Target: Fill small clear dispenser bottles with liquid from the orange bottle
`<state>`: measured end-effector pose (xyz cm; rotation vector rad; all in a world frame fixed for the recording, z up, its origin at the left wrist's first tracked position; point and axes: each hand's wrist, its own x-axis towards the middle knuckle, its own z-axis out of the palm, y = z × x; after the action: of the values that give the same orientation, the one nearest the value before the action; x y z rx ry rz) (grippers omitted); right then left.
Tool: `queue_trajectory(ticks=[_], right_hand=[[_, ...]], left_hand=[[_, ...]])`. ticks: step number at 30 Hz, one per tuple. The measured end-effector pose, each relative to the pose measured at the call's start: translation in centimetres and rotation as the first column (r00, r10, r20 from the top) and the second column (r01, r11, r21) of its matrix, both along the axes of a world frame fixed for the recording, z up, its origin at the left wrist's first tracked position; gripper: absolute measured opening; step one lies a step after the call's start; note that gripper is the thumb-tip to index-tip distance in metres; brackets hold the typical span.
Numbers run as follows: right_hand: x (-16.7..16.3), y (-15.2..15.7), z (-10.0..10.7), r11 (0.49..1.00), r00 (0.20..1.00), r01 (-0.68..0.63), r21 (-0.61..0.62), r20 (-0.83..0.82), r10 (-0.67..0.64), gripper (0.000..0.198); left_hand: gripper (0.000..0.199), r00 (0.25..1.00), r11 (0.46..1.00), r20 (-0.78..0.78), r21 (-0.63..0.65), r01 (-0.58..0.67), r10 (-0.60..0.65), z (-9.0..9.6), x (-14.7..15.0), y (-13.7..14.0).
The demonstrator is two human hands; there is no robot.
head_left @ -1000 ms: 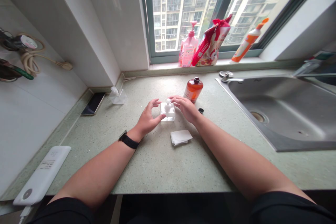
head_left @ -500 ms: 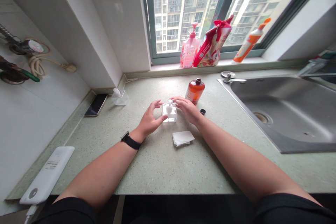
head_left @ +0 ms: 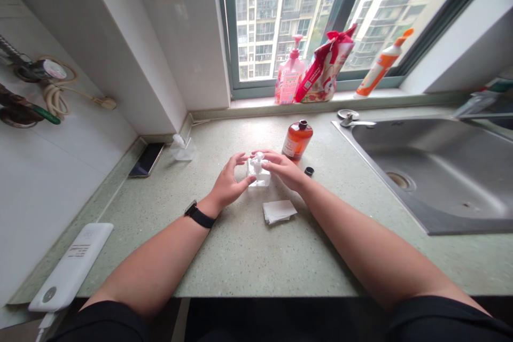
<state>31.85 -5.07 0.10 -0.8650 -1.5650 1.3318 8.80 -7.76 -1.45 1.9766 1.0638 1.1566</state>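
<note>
A square clear pump bottle [head_left: 262,179] with a translucent pump head [head_left: 259,156] stands upright on the counter between my hands. My left hand [head_left: 229,184], with a black watch on the wrist, curves around its left side, thumb against the front. From the right, my right hand [head_left: 282,170] has its thumb and fingers closed around the pump's neck. Behind it stands an uncapped amber bottle [head_left: 297,141] of orange-red liquid. Its likely black cap [head_left: 309,171] lies nearby. A folded white tissue [head_left: 279,211] is on the counter in front.
A second clear pump bottle [head_left: 183,148] and a phone [head_left: 147,160] are at the back left, a white power bank [head_left: 72,267] at the front left. The steel sink [head_left: 420,224] is on the right. A pink pump bottle [head_left: 288,81], red bag [head_left: 320,75] and orange bottle [head_left: 379,70] line the windowsill.
My right hand's fingers have shifted slightly left and closed around the pump's neck, its thumb now in front. My left hand and the bottle have stayed in place.
</note>
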Motion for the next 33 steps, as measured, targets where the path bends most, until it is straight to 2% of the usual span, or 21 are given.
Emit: queue_trajectory(ticks=[3,8,10,16,26,29,33], right_hand=[[-0.1,-0.1,0.2,0.994,0.995,0.008,0.108,0.098,-0.018,0.036],[-0.4,0.0,-0.1,0.960,0.972,0.134,0.245,0.157,-0.175,0.029],[-0.4,0.0,-0.2,0.955,0.968,0.142,0.262,0.167,-0.189,0.030],[0.1,0.0,0.2,0.953,0.975,0.055,0.296,0.190,-0.115,0.032],[-1.0,-0.5,0.8,0.891,0.921,0.244,0.383,0.197,-0.336,0.021],[-1.2,-0.7,0.9,0.880,0.909,0.251,0.403,0.215,-0.357,0.019],[-1.0,-0.7,1.2,0.894,0.921,0.215,0.393,0.222,-0.320,0.021]], left_hand=[[0.072,1.000,1.000,0.005,0.006,-0.001,0.001,0.1,0.1,-0.1],[0.072,1.000,1.000,0.002,-0.005,-0.010,0.010,0.1,0.1,-0.1],[0.072,1.000,1.000,0.002,-0.006,-0.012,0.012,0.1,0.1,-0.1],[0.071,1.000,1.000,0.008,-0.004,-0.007,0.007,0.2,0.1,-0.1],[0.072,0.997,0.996,0.041,-0.061,-0.065,0.067,0.1,0.5,-0.1],[0.072,0.996,0.995,0.034,-0.060,-0.083,0.085,0.2,0.5,-0.1],[0.077,0.996,0.994,0.015,-0.060,-0.090,0.091,0.4,0.3,-0.2]])
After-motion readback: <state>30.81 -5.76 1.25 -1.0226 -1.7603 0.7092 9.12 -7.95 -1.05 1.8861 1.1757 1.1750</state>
